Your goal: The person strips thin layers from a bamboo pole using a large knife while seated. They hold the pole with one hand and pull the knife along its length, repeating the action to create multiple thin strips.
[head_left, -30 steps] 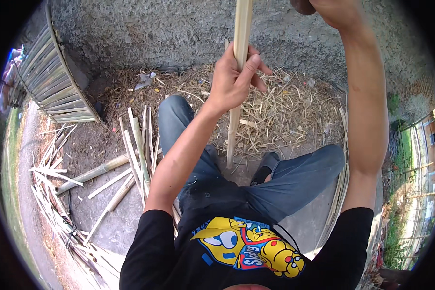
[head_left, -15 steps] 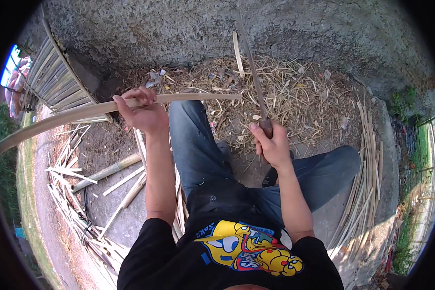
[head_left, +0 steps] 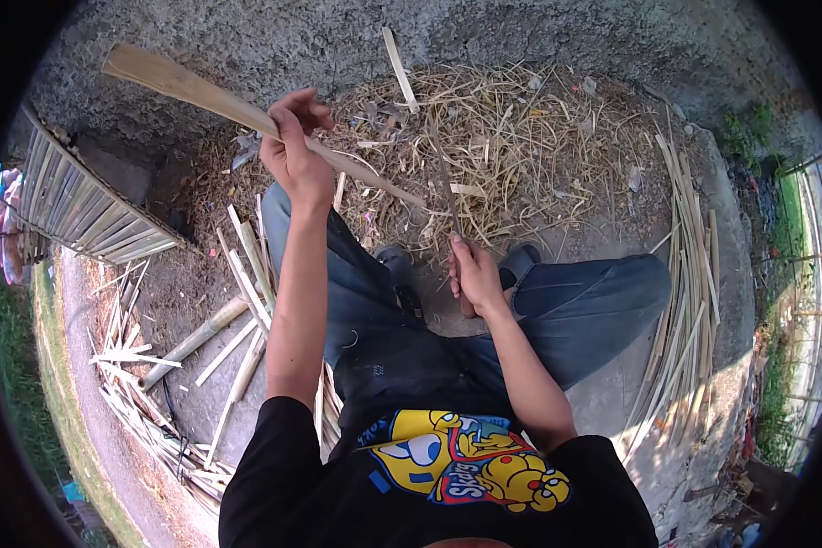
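Observation:
My left hand (head_left: 299, 163) is raised over my left knee, thumb and fingers closed about a long bamboo strip (head_left: 187, 84). The strip slants from its broad end at the upper left, by the wall, down to a narrow tip near the middle. In my right hand (head_left: 475, 274) is the handle of a long-bladed knife (head_left: 445, 173), low between my knees. Its dark blade points away from me, toward the shavings. The strip's narrow tip ends close to the left of the blade; whether they touch I cannot tell.
Curly bamboo shavings (head_left: 511, 146) cover the ground ahead, before a rough grey wall (head_left: 521, 36). Split strips (head_left: 685, 301) lie along my right, with more strips (head_left: 146, 402) and a bamboo pole (head_left: 201, 333) on my left. A slatted bamboo panel (head_left: 91, 201) leans at the far left.
The strip has swung from lying across to the left into a slant, broad end up. My left hand has risen slightly; my right hand and the knife have moved left and nearer me.

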`<act>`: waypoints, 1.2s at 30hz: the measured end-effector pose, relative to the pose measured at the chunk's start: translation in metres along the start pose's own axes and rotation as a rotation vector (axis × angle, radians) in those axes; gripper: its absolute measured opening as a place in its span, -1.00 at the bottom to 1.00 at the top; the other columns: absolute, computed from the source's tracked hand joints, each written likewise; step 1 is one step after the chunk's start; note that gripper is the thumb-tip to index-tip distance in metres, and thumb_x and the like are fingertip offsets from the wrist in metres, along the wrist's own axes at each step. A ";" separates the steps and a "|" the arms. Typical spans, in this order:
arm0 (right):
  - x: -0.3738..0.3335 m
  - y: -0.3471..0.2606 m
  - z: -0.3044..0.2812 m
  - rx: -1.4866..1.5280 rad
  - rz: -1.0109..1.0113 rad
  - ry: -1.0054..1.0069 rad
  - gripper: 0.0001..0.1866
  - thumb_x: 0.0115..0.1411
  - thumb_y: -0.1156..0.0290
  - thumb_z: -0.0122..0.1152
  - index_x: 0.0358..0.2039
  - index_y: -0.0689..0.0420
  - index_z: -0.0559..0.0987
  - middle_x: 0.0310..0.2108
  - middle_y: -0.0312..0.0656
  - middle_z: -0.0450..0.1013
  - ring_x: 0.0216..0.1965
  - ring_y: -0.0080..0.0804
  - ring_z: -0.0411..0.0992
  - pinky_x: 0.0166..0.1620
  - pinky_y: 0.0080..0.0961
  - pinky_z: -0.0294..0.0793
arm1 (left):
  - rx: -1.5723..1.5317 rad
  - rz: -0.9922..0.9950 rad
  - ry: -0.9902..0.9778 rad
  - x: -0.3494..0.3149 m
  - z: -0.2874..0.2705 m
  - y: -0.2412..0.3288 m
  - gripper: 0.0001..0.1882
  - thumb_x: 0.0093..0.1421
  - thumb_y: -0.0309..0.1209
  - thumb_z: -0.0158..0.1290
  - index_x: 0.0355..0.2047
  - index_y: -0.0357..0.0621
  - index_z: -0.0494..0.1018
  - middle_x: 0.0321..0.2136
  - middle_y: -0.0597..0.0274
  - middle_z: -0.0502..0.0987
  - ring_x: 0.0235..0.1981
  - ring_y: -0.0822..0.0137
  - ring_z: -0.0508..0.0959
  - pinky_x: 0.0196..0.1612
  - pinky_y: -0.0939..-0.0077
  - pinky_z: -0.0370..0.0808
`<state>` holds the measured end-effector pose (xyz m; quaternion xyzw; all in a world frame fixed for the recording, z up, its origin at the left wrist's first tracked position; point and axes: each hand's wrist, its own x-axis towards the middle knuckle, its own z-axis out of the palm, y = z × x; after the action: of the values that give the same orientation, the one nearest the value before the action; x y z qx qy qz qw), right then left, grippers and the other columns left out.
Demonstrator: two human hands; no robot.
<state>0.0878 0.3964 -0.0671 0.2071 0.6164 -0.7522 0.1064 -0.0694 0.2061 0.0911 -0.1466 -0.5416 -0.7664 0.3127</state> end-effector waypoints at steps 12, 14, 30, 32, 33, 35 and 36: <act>0.001 0.000 0.011 0.039 -0.024 -0.011 -0.40 0.45 -0.13 -0.11 -0.44 0.20 0.43 -0.64 -0.30 0.33 -0.74 -0.55 0.32 -0.68 -0.55 0.31 | -0.286 -0.287 -0.632 0.052 0.004 -0.018 -0.17 0.16 0.58 -0.36 -0.63 0.01 0.01 -0.66 0.46 -0.08 -0.60 0.47 -0.11 -0.51 0.48 -0.12; -0.003 -0.032 0.018 0.063 -0.147 0.005 -0.39 0.48 -0.09 -0.15 -0.50 0.20 0.42 -0.66 -0.30 0.33 -0.76 -0.56 0.31 -0.68 -0.56 0.30 | -0.270 -0.298 -0.620 0.055 0.012 -0.024 -0.16 0.16 0.60 -0.36 -0.63 0.02 -0.03 -0.66 0.46 -0.10 -0.61 0.46 -0.14 -0.51 0.47 -0.12; -0.014 -0.032 0.038 0.007 0.078 -0.169 -0.37 0.43 -0.19 -0.11 -0.42 0.19 0.41 -0.66 -0.28 0.33 -0.78 -0.56 0.27 -0.70 -0.54 0.28 | -0.413 -0.360 -0.552 0.046 0.014 -0.040 -0.25 0.30 0.45 -0.33 -0.68 0.08 0.01 -0.72 0.47 -0.08 -0.69 0.45 -0.13 -0.56 0.48 -0.07; -0.027 -0.061 0.041 0.066 0.082 -0.165 -0.36 0.43 -0.20 -0.12 -0.42 0.20 0.43 -0.68 -0.30 0.32 -0.79 -0.58 0.25 -0.71 -0.56 0.27 | -0.369 -0.392 -0.527 0.046 0.012 -0.035 -0.25 0.28 0.47 -0.36 -0.68 0.08 0.01 -0.72 0.47 -0.09 -0.69 0.46 -0.13 -0.56 0.48 -0.07; -0.035 -0.078 0.044 0.017 -0.038 -0.163 -0.36 0.43 -0.21 -0.13 -0.41 0.20 0.44 -0.68 -0.31 0.32 -0.79 -0.60 0.25 -0.71 -0.58 0.26 | -0.367 -0.402 -0.517 0.044 0.008 -0.037 -0.25 0.28 0.47 -0.36 -0.68 0.08 0.01 -0.72 0.47 -0.09 -0.69 0.46 -0.13 -0.56 0.48 -0.07; -0.045 -0.119 0.047 0.042 -0.311 -0.125 -0.33 0.45 -0.20 -0.19 -0.45 0.21 0.43 -0.68 -0.28 0.32 -0.76 -0.59 0.29 -0.68 -0.61 0.28 | -0.433 -0.392 -0.648 0.052 0.008 -0.048 -0.25 0.30 0.46 -0.36 -0.67 0.09 0.00 -0.71 0.47 -0.09 -0.69 0.47 -0.12 -0.56 0.47 -0.07; -0.053 -0.140 0.047 0.115 -0.390 -0.092 -0.32 0.46 -0.21 -0.22 -0.45 0.21 0.43 -0.69 -0.27 0.33 -0.76 -0.59 0.29 -0.68 -0.62 0.28 | -0.343 -0.359 -0.647 0.049 0.018 -0.042 -0.25 0.29 0.46 -0.35 -0.68 0.10 0.00 -0.72 0.47 -0.08 -0.69 0.47 -0.11 -0.57 0.48 -0.05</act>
<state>0.0682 0.3767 0.0875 0.0549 0.5955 -0.8011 -0.0252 -0.1361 0.2160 0.0942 -0.3334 -0.4936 -0.8022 -0.0417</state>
